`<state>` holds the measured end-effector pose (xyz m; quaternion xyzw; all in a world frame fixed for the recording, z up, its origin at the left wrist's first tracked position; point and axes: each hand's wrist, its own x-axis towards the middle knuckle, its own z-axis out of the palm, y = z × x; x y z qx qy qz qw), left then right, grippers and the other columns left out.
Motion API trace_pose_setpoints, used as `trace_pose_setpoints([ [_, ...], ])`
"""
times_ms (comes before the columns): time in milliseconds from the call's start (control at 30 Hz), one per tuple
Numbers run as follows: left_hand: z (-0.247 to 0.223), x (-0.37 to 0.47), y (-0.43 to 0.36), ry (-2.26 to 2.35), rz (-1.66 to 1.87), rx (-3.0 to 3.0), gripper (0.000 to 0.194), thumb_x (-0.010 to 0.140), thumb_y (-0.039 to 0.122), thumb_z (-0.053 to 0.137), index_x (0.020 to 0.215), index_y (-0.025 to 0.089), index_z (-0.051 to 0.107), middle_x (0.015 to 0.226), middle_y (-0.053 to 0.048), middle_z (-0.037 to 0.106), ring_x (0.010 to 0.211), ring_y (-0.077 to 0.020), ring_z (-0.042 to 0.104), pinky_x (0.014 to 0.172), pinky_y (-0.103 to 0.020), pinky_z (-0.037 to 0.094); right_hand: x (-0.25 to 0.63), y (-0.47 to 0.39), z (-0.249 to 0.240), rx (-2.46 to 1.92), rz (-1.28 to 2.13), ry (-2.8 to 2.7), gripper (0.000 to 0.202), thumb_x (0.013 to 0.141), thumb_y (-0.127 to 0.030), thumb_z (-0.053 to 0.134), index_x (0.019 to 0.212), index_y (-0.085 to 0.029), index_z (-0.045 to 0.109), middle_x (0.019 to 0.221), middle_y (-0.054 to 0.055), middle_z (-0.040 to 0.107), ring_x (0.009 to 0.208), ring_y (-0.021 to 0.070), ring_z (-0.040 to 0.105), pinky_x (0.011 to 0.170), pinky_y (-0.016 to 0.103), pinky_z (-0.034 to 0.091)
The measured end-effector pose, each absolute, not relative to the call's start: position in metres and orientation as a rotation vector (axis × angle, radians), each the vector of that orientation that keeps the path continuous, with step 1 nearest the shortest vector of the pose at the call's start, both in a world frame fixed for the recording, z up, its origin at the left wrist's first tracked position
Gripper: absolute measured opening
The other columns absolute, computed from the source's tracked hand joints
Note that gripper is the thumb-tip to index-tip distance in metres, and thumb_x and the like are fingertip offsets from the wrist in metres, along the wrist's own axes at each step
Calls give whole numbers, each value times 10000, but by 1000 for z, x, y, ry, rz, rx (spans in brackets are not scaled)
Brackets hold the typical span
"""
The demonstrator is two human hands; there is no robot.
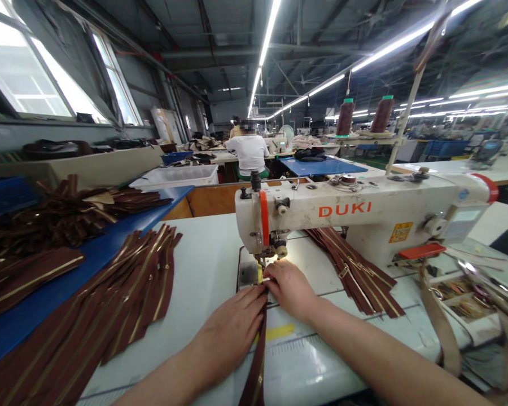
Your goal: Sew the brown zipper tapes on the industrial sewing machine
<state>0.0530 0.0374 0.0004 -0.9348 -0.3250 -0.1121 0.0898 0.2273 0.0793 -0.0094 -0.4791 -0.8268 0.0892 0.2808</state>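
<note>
My left hand (237, 316) lies flat over a brown zipper (258, 361) on the sewing machine bed, fingers stretched toward the needle area. The zipper's tail hangs toward me over the front of the table. Close by on the right, my right hand (290, 287) has its fingers pinched at the zipper's far end, beside a small pale piece (266, 279). Both hands are just in front of the presser foot of the white sewing machine (305, 208). My fingers partly cover the zipper's end and the stitching spot.
Brown zippers with metal teeth (139, 287) are heaped at left; more zippers (359, 276) lie under the machine arm. A parts tray (469, 304) with scissors sits at right. Thread cones (345, 117) stand behind. A person in a white shirt (249, 151) sits farther back.
</note>
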Motion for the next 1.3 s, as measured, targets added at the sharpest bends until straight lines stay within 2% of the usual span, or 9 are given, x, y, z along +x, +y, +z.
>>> trace_pose_setpoints([
  [133, -1, 50, 41, -1046, -454, -2860, 351, 871, 94, 431, 1202, 133, 541, 1231, -116, 611, 1166, -229, 542, 995, -408, 464, 237, 60, -8, -1044, 307, -2231, 120, 855, -129, 499, 861, -173, 611, 846, 44, 619, 843, 172, 531, 758, 267, 405],
  [300, -1, 47, 40, -1099, -444, -2939, 341, 897, 130, 419, 1212, 145, 547, 1279, -106, 586, 1204, -220, 512, 1031, -422, 422, 243, 24, 5, -729, 321, -2525, 235, 744, -107, 517, 947, -190, 603, 948, 45, 596, 906, 189, 496, 834, 293, 394],
  [500, -9, 42, 42, -1090, -489, -2939, 363, 914, 191, 429, 1266, 168, 516, 1331, -98, 549, 1238, -217, 482, 1043, -428, 408, 244, 3, 30, -736, 213, -2705, 58, 714, -175, 564, 769, -192, 571, 954, 45, 572, 949, 205, 474, 862, 307, 378],
  [567, -10, 42, 43, -1063, -498, -2899, 356, 923, 184, 411, 1259, 162, 524, 1309, -100, 568, 1221, -219, 500, 1027, -430, 425, 247, -3, 30, -749, 224, -2717, 54, 733, -164, 567, 780, -190, 569, 954, 39, 579, 936, 190, 483, 862, 285, 385],
  [667, -8, 45, 41, -1038, -464, -2836, 336, 930, 169, 398, 1224, 134, 556, 1270, -110, 600, 1187, -222, 535, 1005, -423, 449, 255, -15, 15, -724, 199, -2756, 46, 829, -175, 541, 813, -188, 583, 914, 29, 615, 837, 161, 511, 791, 242, 418],
  [833, -1, 49, 38, -1042, -429, -2792, 323, 927, 168, 409, 1202, 131, 576, 1262, -102, 608, 1174, -209, 547, 1007, -388, 451, 271, -34, -19, -488, 205, -2746, 163, 949, -260, 449, 876, -224, 590, 916, -13, 679, 820, 134, 555, 774, 239, 431],
  [967, -2, 48, 39, -1032, -420, -2787, 321, 932, 176, 409, 1204, 130, 573, 1260, -100, 609, 1170, -215, 552, 1000, -392, 458, 279, -35, -9, -596, 347, -2562, 151, 934, -211, 446, 942, -226, 596, 931, 5, 668, 816, 135, 570, 765, 246, 443],
  [1100, -5, 47, 40, -1045, -469, -2808, 314, 930, 172, 408, 1192, 130, 575, 1251, -110, 613, 1175, -219, 547, 991, -402, 467, 268, -8, 7, -994, 400, -2320, 256, 850, -81, 451, 1033, -185, 596, 977, 60, 624, 918, 172, 538, 827, 286, 442],
  [1300, -6, 47, 42, -1094, -497, -2843, 305, 907, 158, 429, 1168, 145, 586, 1240, -107, 618, 1164, -216, 555, 982, -401, 476, 245, 31, -3, -1019, 258, -2428, 141, 884, -143, 490, 915, -168, 625, 910, 57, 616, 903, 190, 506, 840, 308, 429],
])
